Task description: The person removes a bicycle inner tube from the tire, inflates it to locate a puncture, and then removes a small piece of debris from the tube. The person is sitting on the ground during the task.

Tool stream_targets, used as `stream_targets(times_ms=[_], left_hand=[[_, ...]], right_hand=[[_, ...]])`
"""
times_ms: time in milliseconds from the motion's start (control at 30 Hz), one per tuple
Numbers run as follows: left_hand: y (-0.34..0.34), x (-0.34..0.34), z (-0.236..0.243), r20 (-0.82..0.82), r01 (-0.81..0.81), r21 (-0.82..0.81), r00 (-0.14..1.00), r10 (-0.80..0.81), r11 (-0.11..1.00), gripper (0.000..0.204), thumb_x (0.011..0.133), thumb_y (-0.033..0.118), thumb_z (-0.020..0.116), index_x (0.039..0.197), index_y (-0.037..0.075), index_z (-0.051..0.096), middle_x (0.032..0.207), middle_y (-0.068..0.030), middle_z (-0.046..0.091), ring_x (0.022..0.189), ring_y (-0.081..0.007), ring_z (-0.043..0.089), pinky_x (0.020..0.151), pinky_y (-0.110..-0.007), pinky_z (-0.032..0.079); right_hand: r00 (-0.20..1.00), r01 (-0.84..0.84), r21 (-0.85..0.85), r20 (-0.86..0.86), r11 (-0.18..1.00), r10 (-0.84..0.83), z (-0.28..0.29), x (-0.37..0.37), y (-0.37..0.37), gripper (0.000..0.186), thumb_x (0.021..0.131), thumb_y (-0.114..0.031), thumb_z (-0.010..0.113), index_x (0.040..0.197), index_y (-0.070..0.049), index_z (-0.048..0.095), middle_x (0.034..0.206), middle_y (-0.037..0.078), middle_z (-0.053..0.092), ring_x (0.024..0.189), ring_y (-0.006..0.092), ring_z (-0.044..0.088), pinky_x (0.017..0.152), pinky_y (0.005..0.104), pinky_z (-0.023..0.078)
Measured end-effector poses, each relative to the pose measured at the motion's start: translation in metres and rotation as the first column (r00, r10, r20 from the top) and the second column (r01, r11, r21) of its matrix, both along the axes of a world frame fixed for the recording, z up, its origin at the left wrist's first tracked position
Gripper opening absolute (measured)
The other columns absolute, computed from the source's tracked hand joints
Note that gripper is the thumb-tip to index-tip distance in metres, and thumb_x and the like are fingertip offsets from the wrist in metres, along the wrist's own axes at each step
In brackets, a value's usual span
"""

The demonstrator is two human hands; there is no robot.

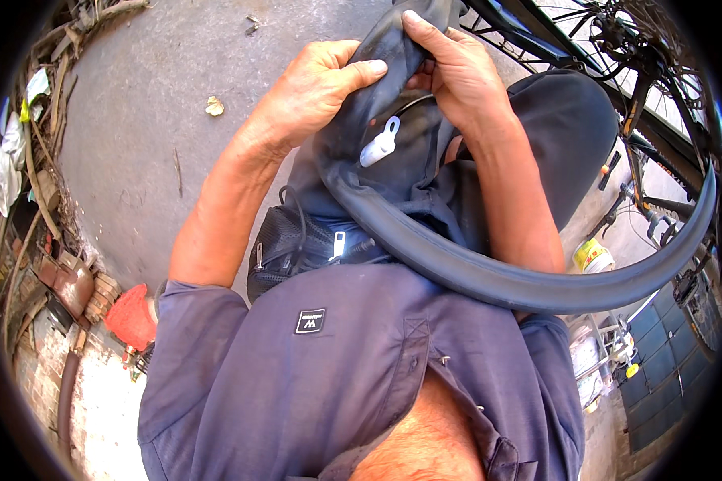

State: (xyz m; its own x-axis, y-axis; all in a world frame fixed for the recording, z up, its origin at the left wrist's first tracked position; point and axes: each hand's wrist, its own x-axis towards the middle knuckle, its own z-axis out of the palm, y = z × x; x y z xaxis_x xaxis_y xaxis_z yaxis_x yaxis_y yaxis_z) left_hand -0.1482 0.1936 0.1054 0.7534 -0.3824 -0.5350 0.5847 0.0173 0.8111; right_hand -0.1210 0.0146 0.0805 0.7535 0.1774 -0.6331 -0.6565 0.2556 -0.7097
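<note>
A black bicycle inner tube (473, 272) lies over my lap. Its slack, flattened stretch is between my two hands, and its rounder part curves past my chest and off to the right. With thumb on top, my left hand (317, 88) grips the tube's left edge. Opposite it, my right hand (461, 80) pinches the tube, its thumb pressed on the rubber; some of its fingers are hidden behind. Below the hands, a pale zipper pull (381, 143) shows beside the tube. A black mesh bag (285, 248) rests against my waist.
An upturned bicycle wheel and frame (634, 72) stand close at the upper right. Behind my right arm are a white tub (592, 258) and a metal rack (614, 345). Branches (60, 88) line the left side, near a red object (131, 317). Grey concrete floor (144, 152) extends ahead.
</note>
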Motion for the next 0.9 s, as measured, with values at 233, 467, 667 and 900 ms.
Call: stream_targets(times_ms=[233, 467, 667, 900], left_hand=[[0.009, -0.003, 0.003, -0.105, -0.054, -0.154, 0.994, 0.038, 0.987, 0.023, 0.09, 0.019, 0.057, 0.102, 0.0, 0.062, 0.078, -0.0053, 0.065, 0.061, -0.0095, 0.06, 0.055, -0.023, 0.051], [0.011, -0.007, 0.0, -0.084, -0.086, -0.23, 0.994, 0.069, 0.969, 0.026, 0.09, 0.018, 0.057, 0.105, -0.002, 0.061, 0.083, -0.0077, 0.066, 0.061, -0.013, 0.063, 0.058, -0.024, 0.054], [0.013, -0.007, -0.002, -0.061, -0.079, -0.23, 0.996, 0.067, 0.97, 0.027, 0.089, 0.018, 0.059, 0.108, -0.001, 0.061, 0.086, -0.0066, 0.066, 0.07, -0.0122, 0.063, 0.064, -0.024, 0.053], [-0.005, -0.001, 0.01, 0.153, -0.119, 0.07, 0.982, 0.107, 0.99, 0.031, 0.082, 0.019, 0.068, 0.106, 0.0, 0.062, 0.093, -0.0044, 0.065, 0.081, -0.0084, 0.059, 0.071, -0.022, 0.048]], right_hand=[[0.988, -0.155, 0.144, 0.004, 0.977, 0.156, 0.013, -0.007, -0.007, 0.03, 0.08, -0.022, 0.072, 0.093, 0.003, 0.06, 0.083, 0.007, 0.062, 0.07, 0.012, 0.059, 0.058, 0.0233, 0.051], [0.996, -0.08, 0.254, -0.022, 0.964, 0.088, 0.01, -0.008, -0.005, 0.025, 0.082, -0.019, 0.069, 0.091, 0.002, 0.061, 0.079, 0.008, 0.064, 0.066, 0.0137, 0.061, 0.057, 0.0247, 0.053], [0.997, -0.08, 0.275, 0.01, 0.958, 0.08, 0.013, -0.007, -0.006, 0.021, 0.083, -0.017, 0.066, 0.09, 0.002, 0.061, 0.08, 0.008, 0.065, 0.066, 0.0142, 0.063, 0.056, 0.0249, 0.053], [0.987, -0.089, 0.055, 0.139, 0.994, 0.081, 0.025, -0.009, 0.002, 0.024, 0.083, -0.02, 0.067, 0.094, 0.001, 0.062, 0.084, 0.006, 0.064, 0.072, 0.0122, 0.062, 0.057, 0.0234, 0.052]])
